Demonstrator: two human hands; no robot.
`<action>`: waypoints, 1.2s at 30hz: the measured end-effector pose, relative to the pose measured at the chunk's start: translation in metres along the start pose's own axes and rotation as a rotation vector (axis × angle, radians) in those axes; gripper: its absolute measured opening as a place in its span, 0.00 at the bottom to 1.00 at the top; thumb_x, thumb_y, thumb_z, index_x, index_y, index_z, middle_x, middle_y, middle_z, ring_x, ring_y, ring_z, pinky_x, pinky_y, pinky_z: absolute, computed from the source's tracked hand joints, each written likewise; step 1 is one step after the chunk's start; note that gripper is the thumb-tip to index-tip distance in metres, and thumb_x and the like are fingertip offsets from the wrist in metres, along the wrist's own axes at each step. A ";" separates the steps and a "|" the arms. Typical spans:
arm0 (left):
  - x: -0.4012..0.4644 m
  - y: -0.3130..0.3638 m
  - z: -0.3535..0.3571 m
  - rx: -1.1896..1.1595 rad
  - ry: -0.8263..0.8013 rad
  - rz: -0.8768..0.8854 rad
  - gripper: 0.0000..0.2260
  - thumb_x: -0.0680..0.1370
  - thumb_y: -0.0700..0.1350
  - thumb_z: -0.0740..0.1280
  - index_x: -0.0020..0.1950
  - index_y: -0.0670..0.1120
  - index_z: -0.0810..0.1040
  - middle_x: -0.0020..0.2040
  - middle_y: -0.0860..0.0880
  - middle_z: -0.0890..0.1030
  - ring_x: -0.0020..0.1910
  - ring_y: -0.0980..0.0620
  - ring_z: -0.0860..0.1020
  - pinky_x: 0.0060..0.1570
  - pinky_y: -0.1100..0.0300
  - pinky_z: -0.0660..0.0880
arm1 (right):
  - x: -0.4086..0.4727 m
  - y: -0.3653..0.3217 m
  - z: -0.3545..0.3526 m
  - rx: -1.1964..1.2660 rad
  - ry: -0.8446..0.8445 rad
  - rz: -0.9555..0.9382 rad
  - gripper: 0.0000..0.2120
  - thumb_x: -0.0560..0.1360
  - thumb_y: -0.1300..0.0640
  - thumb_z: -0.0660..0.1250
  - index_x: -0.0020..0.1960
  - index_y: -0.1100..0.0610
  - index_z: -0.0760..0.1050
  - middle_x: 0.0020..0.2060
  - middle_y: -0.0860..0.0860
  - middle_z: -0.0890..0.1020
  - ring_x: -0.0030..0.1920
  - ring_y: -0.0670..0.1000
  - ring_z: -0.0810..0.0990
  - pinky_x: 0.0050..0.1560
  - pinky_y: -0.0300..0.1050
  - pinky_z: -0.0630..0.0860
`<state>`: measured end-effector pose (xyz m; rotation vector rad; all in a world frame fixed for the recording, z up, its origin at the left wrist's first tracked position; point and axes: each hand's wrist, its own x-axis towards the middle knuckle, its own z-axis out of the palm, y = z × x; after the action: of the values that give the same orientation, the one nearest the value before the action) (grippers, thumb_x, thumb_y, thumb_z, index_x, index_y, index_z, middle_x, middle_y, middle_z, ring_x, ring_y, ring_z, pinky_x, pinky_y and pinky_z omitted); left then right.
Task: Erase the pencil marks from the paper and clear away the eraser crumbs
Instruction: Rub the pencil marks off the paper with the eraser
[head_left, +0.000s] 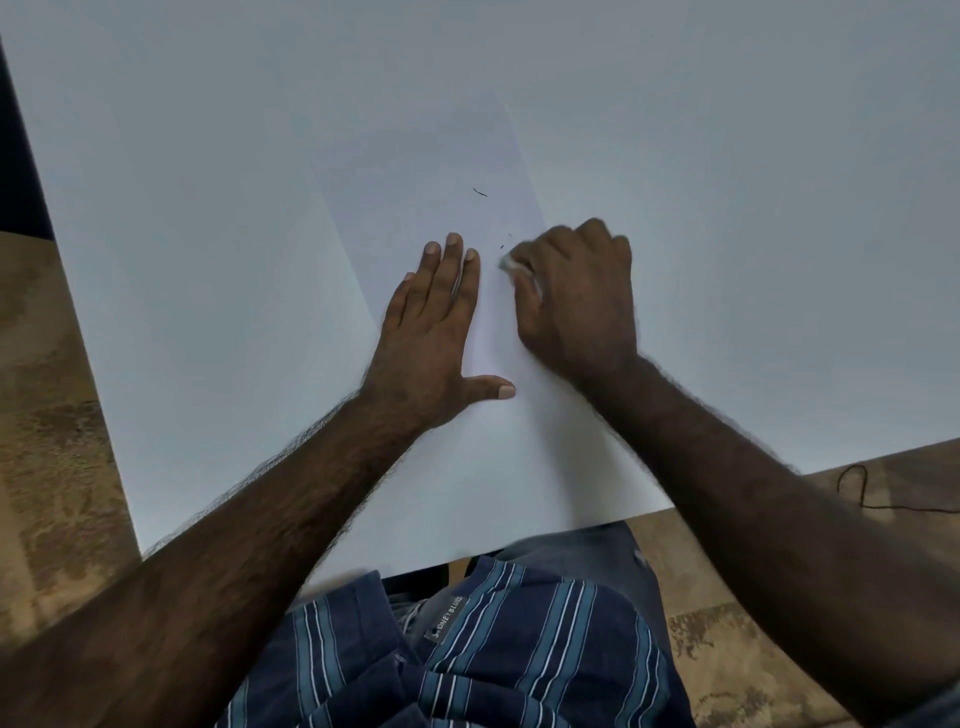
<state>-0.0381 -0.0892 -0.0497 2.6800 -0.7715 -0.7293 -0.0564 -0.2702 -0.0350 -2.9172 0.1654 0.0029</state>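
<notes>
Two hands are on the white paper (498, 457), which lies on the white table (208, 208). The left hand (434, 338) lies flat, fingers straight and close together, thumb out. The right hand (576, 296) curls its fingers around a white eraser (511, 265), touching the paper. A few dark crumbs (480, 193) lie just above.

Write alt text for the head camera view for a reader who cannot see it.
A person's right hand rubs a white eraser on a sheet of paper while the left hand lies flat on it. A few dark crumbs lie just beyond the fingers, on a white table.
</notes>
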 end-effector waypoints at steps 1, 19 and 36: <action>-0.001 0.001 0.000 -0.004 0.005 -0.002 0.62 0.68 0.77 0.68 0.85 0.45 0.39 0.85 0.45 0.36 0.84 0.45 0.36 0.82 0.47 0.42 | -0.010 -0.005 0.000 -0.002 -0.024 -0.024 0.13 0.84 0.52 0.62 0.59 0.52 0.84 0.51 0.50 0.86 0.53 0.57 0.79 0.53 0.54 0.71; 0.000 0.002 -0.001 -0.003 -0.008 -0.008 0.62 0.68 0.77 0.68 0.85 0.45 0.39 0.85 0.45 0.36 0.84 0.45 0.36 0.83 0.46 0.42 | -0.010 -0.018 -0.002 -0.020 -0.071 0.018 0.15 0.83 0.52 0.59 0.60 0.50 0.83 0.51 0.49 0.85 0.53 0.56 0.78 0.53 0.52 0.67; 0.000 0.003 -0.003 0.019 -0.024 -0.010 0.61 0.69 0.78 0.66 0.85 0.46 0.37 0.84 0.46 0.33 0.83 0.45 0.33 0.81 0.48 0.39 | 0.042 -0.010 0.006 -0.044 0.015 0.059 0.14 0.84 0.54 0.60 0.62 0.53 0.82 0.54 0.52 0.85 0.55 0.57 0.78 0.53 0.53 0.70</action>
<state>-0.0374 -0.0917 -0.0461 2.6986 -0.7756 -0.7618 -0.0133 -0.2634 -0.0396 -2.9557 0.2563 -0.0057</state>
